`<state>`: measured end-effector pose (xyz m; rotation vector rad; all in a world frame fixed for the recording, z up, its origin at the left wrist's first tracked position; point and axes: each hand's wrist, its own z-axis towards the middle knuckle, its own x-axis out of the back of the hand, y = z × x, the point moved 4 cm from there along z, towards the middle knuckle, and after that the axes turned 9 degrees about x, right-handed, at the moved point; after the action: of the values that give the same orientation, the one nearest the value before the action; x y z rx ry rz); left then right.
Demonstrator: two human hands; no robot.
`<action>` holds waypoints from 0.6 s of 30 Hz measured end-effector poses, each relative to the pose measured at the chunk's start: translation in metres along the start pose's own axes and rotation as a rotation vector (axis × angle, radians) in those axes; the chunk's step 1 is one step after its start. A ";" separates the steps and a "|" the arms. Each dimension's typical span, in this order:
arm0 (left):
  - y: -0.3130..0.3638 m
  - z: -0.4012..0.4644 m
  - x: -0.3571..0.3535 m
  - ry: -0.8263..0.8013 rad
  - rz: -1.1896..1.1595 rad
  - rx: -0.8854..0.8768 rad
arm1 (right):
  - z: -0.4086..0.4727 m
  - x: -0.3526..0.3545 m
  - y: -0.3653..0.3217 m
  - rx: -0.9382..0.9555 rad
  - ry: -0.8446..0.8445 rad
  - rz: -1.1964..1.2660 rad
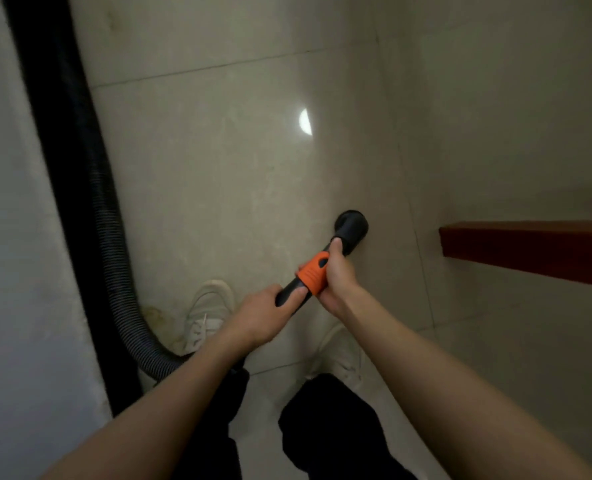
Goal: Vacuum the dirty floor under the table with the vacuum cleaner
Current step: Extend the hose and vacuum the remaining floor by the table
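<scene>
I hold the vacuum wand with both hands: left hand grips the black tube, right hand grips the orange collar. The wand points up-right, its nozzle over the floor. The desk edge lies to the right, nearer my right hand; open floor lies between.

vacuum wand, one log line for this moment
left hand grips wand | right hand grips orange collar | nozzle over floor
</scene>
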<state>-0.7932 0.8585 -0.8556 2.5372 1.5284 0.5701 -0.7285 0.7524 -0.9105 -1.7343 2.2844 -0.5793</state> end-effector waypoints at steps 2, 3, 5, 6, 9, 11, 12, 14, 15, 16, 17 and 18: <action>-0.006 -0.005 -0.002 0.033 0.039 0.006 | -0.002 0.004 0.007 -0.014 0.010 0.004; -0.010 -0.010 -0.002 0.046 0.069 0.018 | -0.005 0.004 0.014 -0.022 0.013 0.003; -0.020 -0.024 -0.006 0.066 0.168 0.049 | -0.016 0.010 0.030 -0.052 0.034 -0.002; -0.024 -0.033 -0.009 0.082 0.209 0.063 | -0.022 0.013 0.037 -0.068 0.044 -0.008; -0.035 -0.053 -0.016 0.105 0.279 0.067 | -0.037 0.020 0.055 -0.108 0.050 0.029; -0.042 -0.057 -0.016 0.109 0.309 0.069 | -0.046 0.022 0.062 -0.140 0.038 0.033; -0.044 -0.060 -0.015 0.101 0.313 0.072 | -0.050 0.024 0.066 -0.155 0.035 0.035; -0.047 -0.065 -0.013 0.084 0.330 0.071 | -0.058 0.025 0.074 -0.184 0.034 0.044; -0.048 -0.069 -0.012 0.090 0.351 0.069 | -0.062 0.025 0.078 -0.203 0.041 0.052; -0.049 -0.072 -0.010 0.101 0.378 0.066 | -0.067 0.024 0.080 -0.221 0.050 0.062; -0.049 -0.076 -0.008 0.114 0.404 0.065 | -0.070 0.024 0.083 -0.234 0.058 0.071; -0.049 -0.079 -0.006 0.128 0.427 0.066 | -0.073 0.025 0.085 -0.245 0.062 0.074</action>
<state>-0.8666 0.8698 -0.7991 2.9487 1.0478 0.7538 -0.8383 0.7611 -0.8801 -1.7470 2.5428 -0.3557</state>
